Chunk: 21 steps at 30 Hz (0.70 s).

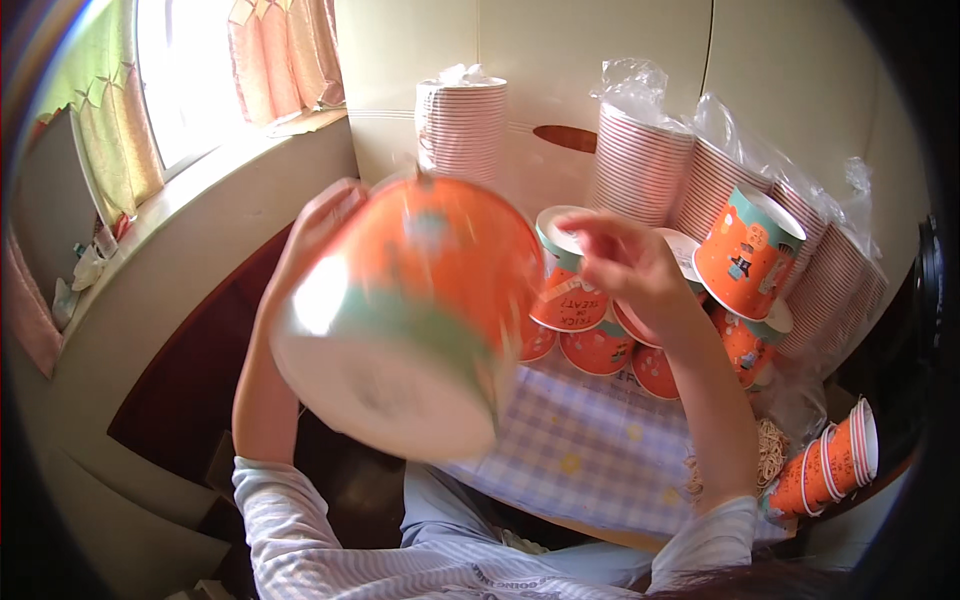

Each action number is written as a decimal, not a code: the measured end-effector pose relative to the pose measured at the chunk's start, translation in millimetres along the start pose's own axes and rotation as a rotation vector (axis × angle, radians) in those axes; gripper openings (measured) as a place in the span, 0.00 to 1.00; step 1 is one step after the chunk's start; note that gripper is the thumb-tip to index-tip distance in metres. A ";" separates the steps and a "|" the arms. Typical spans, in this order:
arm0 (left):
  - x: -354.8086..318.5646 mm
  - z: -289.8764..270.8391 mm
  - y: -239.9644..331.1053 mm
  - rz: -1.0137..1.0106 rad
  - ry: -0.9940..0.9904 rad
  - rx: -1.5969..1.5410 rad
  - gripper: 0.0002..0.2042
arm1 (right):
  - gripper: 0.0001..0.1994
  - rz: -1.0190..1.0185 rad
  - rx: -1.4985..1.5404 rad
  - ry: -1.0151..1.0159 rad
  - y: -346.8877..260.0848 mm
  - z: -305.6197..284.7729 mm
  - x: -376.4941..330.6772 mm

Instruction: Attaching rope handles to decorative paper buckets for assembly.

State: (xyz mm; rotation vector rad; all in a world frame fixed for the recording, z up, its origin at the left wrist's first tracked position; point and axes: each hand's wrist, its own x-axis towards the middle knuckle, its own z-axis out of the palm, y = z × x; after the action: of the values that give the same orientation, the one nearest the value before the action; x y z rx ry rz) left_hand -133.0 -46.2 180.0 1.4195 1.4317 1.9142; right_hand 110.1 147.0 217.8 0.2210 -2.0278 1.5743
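Observation:
A large orange and green paper bucket (400, 310) is tilted in front of me, its pale round base facing down toward me and blurred by motion. My left hand (330, 215) grips its far left side, with the fingertips partly hidden behind it. Just right of the bucket, my right hand (635, 270) is raised with its fingers apart and nothing visible in them. Behind that hand, similar orange paper buckets stand upside down in a pile, including one (568, 290) with a teal band and another (748, 250) higher up on the right.
Tall stacks of nested paper buckets in clear plastic stand along the wall: one stack (462, 130) at back left, another (645, 165) further right. A checked cloth (590, 450) covers the table. At right lie beige string (770, 450) and nested orange cups (830, 460).

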 end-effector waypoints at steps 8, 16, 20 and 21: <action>72.6 -94.1 -11.0 -0.140 0.208 -0.017 0.09 | 0.55 -0.049 -0.628 -0.108 63.4 56.6 99.6; 63.9 -125.2 -60.4 -0.273 0.449 -0.009 0.10 | 0.44 0.078 -0.385 0.061 134.2 94.6 107.2; 22.5 -89.8 -64.9 -0.183 0.306 -0.202 0.31 | 0.42 0.293 -0.351 -0.035 135.0 84.2 105.7; 13.6 -91.3 -76.5 -0.109 0.285 -0.157 0.32 | 0.42 0.294 -0.345 -0.041 136.6 84.0 104.3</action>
State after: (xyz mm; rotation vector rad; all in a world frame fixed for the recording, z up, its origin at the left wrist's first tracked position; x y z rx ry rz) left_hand -237.9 -49.8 122.1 1.0087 1.4088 2.1699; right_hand -65.5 130.4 143.9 -0.1855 -2.4080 1.3566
